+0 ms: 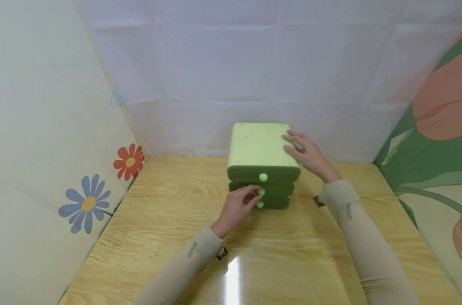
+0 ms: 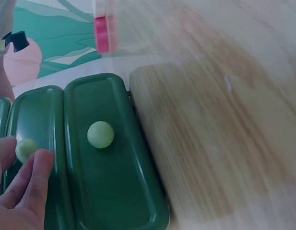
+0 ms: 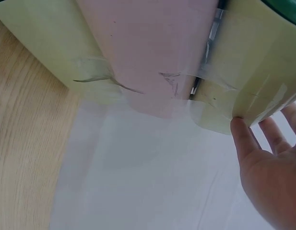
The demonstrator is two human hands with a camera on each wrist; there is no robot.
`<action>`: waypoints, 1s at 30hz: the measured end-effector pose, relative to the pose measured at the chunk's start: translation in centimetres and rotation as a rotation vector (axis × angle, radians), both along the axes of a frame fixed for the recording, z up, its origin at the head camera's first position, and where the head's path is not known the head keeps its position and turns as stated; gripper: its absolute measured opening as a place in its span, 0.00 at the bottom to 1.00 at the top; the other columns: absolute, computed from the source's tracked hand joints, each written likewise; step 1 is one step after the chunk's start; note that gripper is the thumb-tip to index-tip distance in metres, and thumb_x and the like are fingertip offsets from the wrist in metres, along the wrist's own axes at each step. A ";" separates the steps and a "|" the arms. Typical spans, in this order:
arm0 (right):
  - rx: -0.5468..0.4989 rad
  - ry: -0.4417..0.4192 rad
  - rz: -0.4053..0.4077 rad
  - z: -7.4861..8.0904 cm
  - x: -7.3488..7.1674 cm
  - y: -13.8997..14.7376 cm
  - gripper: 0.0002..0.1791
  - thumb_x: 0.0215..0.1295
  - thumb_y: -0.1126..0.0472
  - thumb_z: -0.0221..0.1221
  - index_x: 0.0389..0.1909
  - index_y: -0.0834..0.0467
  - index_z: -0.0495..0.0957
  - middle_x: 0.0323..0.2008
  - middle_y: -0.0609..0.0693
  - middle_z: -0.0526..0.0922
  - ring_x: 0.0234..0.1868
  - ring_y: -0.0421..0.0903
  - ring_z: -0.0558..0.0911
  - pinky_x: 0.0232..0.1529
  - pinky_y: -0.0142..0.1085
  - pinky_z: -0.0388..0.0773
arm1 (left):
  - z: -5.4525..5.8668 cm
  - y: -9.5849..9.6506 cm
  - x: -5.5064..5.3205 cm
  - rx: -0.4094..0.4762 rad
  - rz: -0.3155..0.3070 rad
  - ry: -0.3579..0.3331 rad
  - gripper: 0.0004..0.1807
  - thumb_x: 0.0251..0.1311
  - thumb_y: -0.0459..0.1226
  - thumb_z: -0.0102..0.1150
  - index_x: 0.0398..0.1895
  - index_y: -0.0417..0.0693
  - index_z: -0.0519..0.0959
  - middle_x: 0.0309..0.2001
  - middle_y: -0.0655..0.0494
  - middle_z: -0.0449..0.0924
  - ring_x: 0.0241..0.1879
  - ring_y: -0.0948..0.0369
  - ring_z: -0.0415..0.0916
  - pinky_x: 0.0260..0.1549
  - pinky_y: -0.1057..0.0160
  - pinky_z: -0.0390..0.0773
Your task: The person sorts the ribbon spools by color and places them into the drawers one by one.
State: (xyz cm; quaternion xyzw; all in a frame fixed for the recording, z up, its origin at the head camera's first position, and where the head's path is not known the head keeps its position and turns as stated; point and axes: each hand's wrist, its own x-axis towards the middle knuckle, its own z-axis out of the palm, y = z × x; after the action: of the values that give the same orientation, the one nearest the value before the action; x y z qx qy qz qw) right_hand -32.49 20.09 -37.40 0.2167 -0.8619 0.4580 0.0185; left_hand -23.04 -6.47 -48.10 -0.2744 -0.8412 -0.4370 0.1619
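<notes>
A small three-drawer unit [image 1: 263, 144] with a pale green top and dark green drawer fronts stands on the wooden table near the back wall. My left hand [image 1: 235, 208] is at its front, thumb and fingertips pinching the round pale knob [image 2: 25, 149] of the middle drawer. Above and below it are the top knob [image 1: 263, 177] and the bottom knob [image 2: 100, 134]. My right hand [image 1: 308, 153] rests on the top's right edge with its fingers spread. In the right wrist view, the unit's side shows a pink middle section [image 3: 148, 48] between yellowish ones, with clear tape across them.
The wooden table [image 1: 170, 224] extends around the unit. A white sheet [image 1: 215, 76] hangs right behind it. Flower-patterned panels stand at the left [image 1: 32, 127] and right [image 1: 437, 169]. A pink and white object [image 2: 103, 33] shows in the left wrist view.
</notes>
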 end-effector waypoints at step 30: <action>-0.004 0.000 0.004 0.0 0.1 0.0 0.31 0.79 0.46 0.54 0.76 0.55 0.66 0.82 0.53 0.54 0.82 0.57 0.54 0.79 0.55 0.60 | -0.7 1.1 0.9 0.051 0.019 -0.013 0.07 0.68 0.33 0.66 0.47 0.45 0.85 0.41 0.53 0.90 0.38 0.62 0.87 0.39 0.72 0.86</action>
State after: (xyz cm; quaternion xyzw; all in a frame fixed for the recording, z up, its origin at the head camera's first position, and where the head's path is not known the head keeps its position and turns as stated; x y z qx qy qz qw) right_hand -32.36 20.08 -37.41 0.2184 -0.8607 0.4596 0.0182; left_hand -22.12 -5.40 -48.81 -0.2592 -0.8333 -0.4585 0.1677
